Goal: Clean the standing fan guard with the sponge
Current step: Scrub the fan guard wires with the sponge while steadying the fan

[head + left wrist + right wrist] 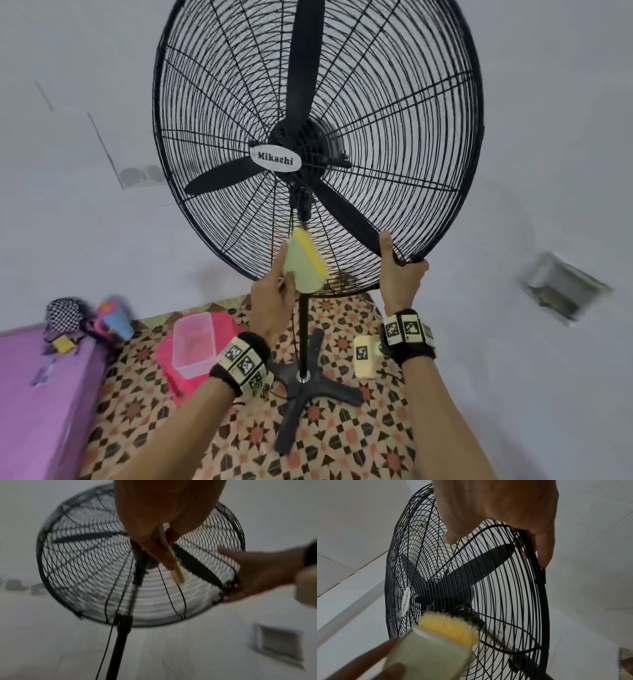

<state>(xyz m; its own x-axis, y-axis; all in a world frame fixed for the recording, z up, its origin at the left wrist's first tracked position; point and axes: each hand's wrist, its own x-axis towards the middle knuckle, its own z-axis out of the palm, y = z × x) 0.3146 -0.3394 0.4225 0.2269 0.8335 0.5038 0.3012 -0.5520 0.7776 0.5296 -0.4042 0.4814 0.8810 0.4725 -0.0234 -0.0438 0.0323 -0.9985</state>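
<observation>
- Your right hand (401, 274) is curled round the lower rim of the fan guard (442, 113), thumb laid up the front wires and fingers wrapped behind the edge band; judged purpose — to stop the head swinging or tipping while the other hand scrubs
- Your left hand (272, 308) pinches the sponge (306, 265) by its lower end, thumb on the pale green face and fingers behind it; the yellow side is turned toward the wires
- The sponge stands on edge just above your left fingertips, at the bottom of the guard and below the hub badge (276, 158). Whether it actually presses on the wires cannot be told — the left wrist view is blurred
- Holding it edge-on probably lets the soft yellow side work between the close rings rather than skate over them
- The two hands are near each other on the same lower arc, the sponge to the left of your bracing hand
- Down past your left wrist a clear tub (193, 342) sits on a pink mat on the floor, probably rinse water; its contents are not readable
- Wiping appears to be in hand on the lower sector; most of the guard lies above both hands
</observation>
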